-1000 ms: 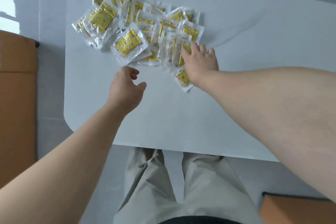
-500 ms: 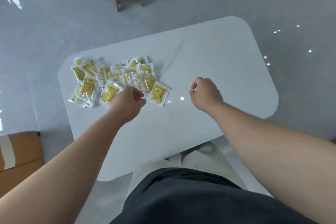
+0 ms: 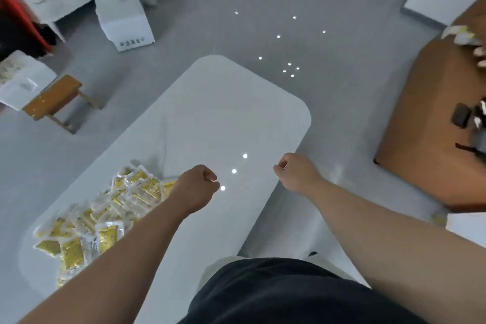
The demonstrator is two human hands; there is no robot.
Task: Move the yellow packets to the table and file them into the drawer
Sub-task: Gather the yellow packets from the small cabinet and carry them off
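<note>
Log yellow packets (image 3: 105, 218) as one loose, overlapping heap on the near-left end of the white table (image 3: 223, 113); see none elsewhere on its top. Judge the move-to-table part largely done, going by this heap alone; cannot rule out more packets outside the view.

Find left hand (image 3: 196, 188) over the table just right of the heap, close beside its nearest packets, fingers curled in to the palm, thumb against the forefinger. See nothing held in it. Find right hand (image 3: 295, 173) at the table's right edge, well apart from the heap, fingers likewise curled, thumb tip near forefinger tip, gripping nothing visible.

See no drawer anywhere in view. Take the filing part as not yet started: no packet in either hand, none set apart from the heap. Expect next need: locate the drawer, then gather packets in small stacks.

Note surroundings: wooden stool (image 3: 52, 98) on the grey floor beyond the table's left side, brown table (image 3: 426, 126) to the right bearing dark items too blurred to name.
</note>
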